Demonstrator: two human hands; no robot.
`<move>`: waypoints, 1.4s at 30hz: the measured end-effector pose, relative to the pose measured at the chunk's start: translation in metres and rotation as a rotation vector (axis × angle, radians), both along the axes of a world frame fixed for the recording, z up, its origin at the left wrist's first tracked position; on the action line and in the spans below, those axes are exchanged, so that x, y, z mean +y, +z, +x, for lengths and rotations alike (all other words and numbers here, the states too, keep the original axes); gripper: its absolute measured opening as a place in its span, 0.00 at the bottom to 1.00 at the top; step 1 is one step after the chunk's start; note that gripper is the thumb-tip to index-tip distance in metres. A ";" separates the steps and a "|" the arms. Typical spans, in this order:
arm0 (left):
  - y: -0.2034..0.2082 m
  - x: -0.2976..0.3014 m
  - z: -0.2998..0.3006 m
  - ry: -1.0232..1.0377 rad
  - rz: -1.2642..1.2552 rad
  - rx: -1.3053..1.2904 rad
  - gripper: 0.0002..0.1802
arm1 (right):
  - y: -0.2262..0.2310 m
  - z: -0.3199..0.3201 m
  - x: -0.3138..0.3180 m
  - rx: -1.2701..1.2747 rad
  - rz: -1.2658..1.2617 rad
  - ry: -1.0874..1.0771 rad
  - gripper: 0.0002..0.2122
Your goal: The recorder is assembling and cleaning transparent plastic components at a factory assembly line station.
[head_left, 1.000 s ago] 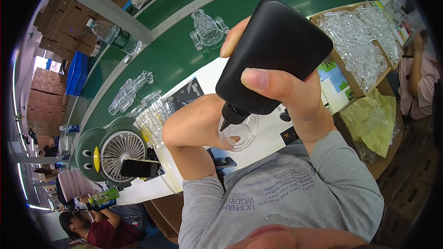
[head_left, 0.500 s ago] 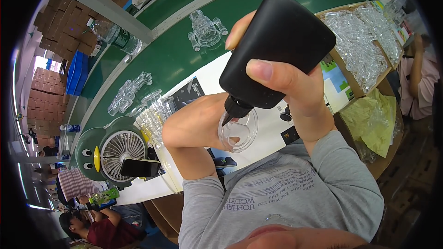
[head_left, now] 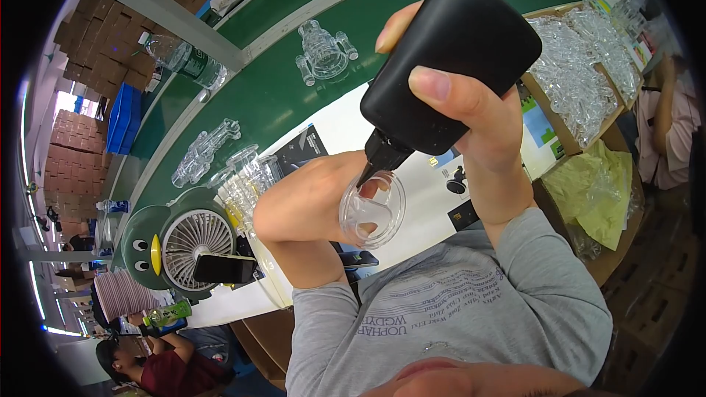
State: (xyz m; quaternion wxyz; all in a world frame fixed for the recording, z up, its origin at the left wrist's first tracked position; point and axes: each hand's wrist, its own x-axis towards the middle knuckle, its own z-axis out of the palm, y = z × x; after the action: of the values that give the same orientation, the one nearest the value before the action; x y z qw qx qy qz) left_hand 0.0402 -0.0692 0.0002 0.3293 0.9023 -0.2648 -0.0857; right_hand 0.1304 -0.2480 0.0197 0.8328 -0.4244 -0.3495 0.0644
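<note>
My right hand point(head_left: 478, 106) is wrapped round a black squeeze bottle point(head_left: 456, 51), thumb on its near face. The bottle is tipped, and its narrow black nozzle point(head_left: 375, 162) points down at the rim of a clear round plastic part point(head_left: 376, 215). Whether the tip touches the rim I cannot tell. My left hand point(head_left: 316, 190) grips that part from its left side, with fingertips seen through the clear wall. Farther off, a clear robot-shaped plastic piece point(head_left: 322, 53) stands on the green table point(head_left: 276, 99).
Left of my arm are several clear plastic parts point(head_left: 246, 173), a green fan point(head_left: 197, 246) and a phone point(head_left: 224, 268). A carton of clear pieces point(head_left: 573, 73) and yellow-green wrapping point(head_left: 588, 191) lie to the right. Printed sheets cover the near table. Other people sit at both sides.
The black bottle has moved slightly up and to the right. The clear round part has shifted a little left and turned, its nearer rim still by the nozzle.
</note>
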 end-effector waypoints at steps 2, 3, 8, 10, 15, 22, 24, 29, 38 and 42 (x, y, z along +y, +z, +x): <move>0.002 0.000 0.000 0.021 0.048 -0.001 0.31 | 0.000 0.001 0.000 0.012 0.020 0.020 0.16; 0.003 -0.001 0.001 -0.003 0.010 0.003 0.31 | 0.000 0.002 0.000 0.010 0.021 0.019 0.16; 0.007 0.008 -0.002 -0.024 -0.054 0.022 0.32 | -0.006 0.006 0.008 0.052 0.098 -0.088 0.15; 0.009 0.023 -0.007 0.093 -0.096 -0.043 0.31 | -0.014 0.016 0.013 0.005 0.113 -0.105 0.14; 0.010 0.047 -0.035 0.800 -0.201 -0.409 0.28 | -0.028 0.017 0.041 -0.066 -0.080 -0.061 0.15; 0.008 0.046 -0.018 1.037 -0.295 -0.766 0.28 | -0.091 0.016 0.098 -0.793 -0.739 -0.176 0.20; 0.009 0.040 -0.015 1.044 -0.429 -0.753 0.28 | -0.119 0.013 0.112 -0.870 -0.769 -0.199 0.17; 0.006 0.050 -0.011 1.092 -0.444 -0.731 0.31 | -0.178 0.016 0.133 -1.260 -0.745 -0.189 0.11; -0.015 0.067 0.002 0.957 -0.683 -0.560 0.26 | -0.120 0.012 0.122 -0.450 -0.530 -0.002 0.33; -0.016 0.036 0.021 0.823 -0.512 -0.226 0.26 | -0.124 0.021 0.123 -0.257 -0.349 0.243 0.34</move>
State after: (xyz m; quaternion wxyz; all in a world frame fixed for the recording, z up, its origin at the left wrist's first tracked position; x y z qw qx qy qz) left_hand 0.0609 -0.0328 -0.0157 0.5162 0.8257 0.0666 0.2175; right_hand 0.1513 -0.1246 -0.1042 0.6815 -0.5216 -0.4847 0.1688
